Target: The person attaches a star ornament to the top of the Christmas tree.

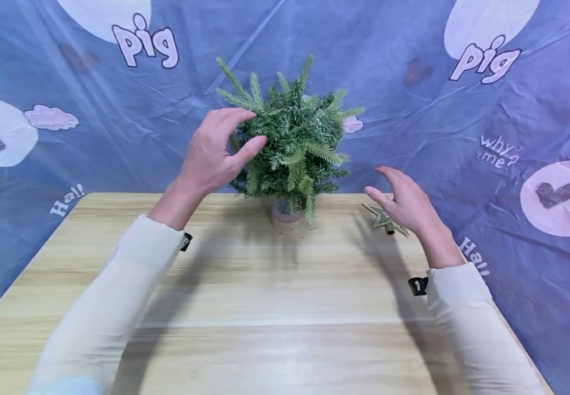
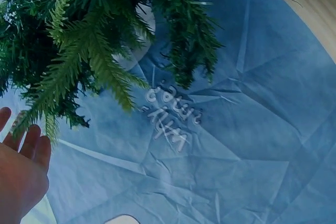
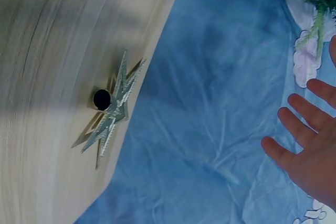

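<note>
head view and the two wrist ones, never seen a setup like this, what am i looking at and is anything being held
There is no machine here: these are a person's two bare hands, in pale long sleeves. The widest picture comes from a camera worn on the head, looking forward and down. The other two come from cameras worn on each wrist.

On the light wood-grain table stands a small, bushy, green artificial-looking tree. To its right lies a glittery gold-toned star with a short hollow tube.

The left hand is at the tree's foliage; I can't tell whether it touches. The right hand is near the star but apart from it. Neither hand visibly grips anything.
</note>
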`<state>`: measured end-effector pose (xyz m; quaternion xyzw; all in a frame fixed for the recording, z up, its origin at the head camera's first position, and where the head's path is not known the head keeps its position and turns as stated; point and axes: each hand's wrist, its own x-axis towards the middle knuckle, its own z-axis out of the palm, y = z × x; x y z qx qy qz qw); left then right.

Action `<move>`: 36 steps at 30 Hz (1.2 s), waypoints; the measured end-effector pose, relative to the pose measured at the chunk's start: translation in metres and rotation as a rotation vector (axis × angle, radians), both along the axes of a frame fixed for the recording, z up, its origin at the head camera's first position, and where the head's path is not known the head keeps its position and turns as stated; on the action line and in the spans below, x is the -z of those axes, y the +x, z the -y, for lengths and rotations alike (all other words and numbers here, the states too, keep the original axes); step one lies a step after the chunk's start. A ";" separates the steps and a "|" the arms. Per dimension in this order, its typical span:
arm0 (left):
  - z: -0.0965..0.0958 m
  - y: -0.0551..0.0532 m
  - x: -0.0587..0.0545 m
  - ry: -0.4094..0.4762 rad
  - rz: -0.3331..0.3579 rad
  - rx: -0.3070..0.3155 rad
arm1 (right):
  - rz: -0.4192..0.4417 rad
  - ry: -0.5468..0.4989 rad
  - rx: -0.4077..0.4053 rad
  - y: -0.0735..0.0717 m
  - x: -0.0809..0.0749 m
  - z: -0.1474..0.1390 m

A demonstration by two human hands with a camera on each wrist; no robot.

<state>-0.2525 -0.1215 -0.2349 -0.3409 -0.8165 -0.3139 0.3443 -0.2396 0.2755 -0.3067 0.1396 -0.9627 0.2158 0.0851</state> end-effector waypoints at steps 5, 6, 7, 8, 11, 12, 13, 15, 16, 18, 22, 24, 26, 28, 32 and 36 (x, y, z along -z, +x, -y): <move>-0.009 -0.002 -0.007 -0.021 -0.015 0.012 | -0.021 -0.040 0.012 -0.008 -0.001 -0.006; -0.010 -0.002 -0.009 -0.024 -0.023 0.011 | -0.029 -0.047 0.012 -0.010 -0.002 -0.006; -0.010 -0.002 -0.011 -0.025 -0.028 0.009 | -0.038 -0.052 0.013 -0.013 -0.002 -0.006; -0.010 -0.002 -0.013 -0.026 -0.032 0.007 | -0.046 -0.056 0.011 -0.014 -0.003 -0.006; -0.009 -0.001 -0.016 -0.031 -0.029 0.000 | -0.049 -0.057 0.011 -0.017 -0.002 -0.008; -0.009 0.000 -0.016 -0.036 -0.024 0.001 | -0.043 -0.053 0.014 -0.017 0.000 -0.009; -0.010 0.000 -0.015 -0.041 -0.019 0.003 | -0.034 -0.049 0.017 -0.017 0.001 -0.011; -0.011 0.001 -0.014 -0.051 -0.014 0.007 | -0.018 -0.041 0.027 -0.015 0.004 -0.014; -0.012 0.001 -0.013 -0.056 -0.013 0.009 | -0.012 -0.039 0.033 -0.014 0.005 -0.016; -0.014 0.000 -0.013 -0.061 -0.016 0.009 | -0.012 -0.037 0.044 -0.013 0.007 -0.020; -0.017 -0.004 -0.016 -0.074 -0.015 -0.015 | -0.015 -0.039 0.054 -0.015 0.007 -0.026; -0.019 -0.005 -0.017 -0.090 -0.012 -0.032 | -0.014 -0.033 0.055 -0.016 0.007 -0.028; -0.020 -0.006 -0.017 -0.108 -0.009 -0.048 | -0.010 -0.028 0.055 -0.018 0.008 -0.029; -0.021 -0.006 -0.018 -0.125 -0.007 -0.059 | -0.005 -0.019 0.056 -0.019 0.008 -0.030; -0.024 -0.006 -0.017 -0.147 -0.010 -0.075 | 0.010 0.000 0.058 -0.019 0.011 -0.034; -0.028 -0.006 -0.017 -0.153 -0.017 -0.096 | 0.029 0.021 0.060 -0.017 0.016 -0.040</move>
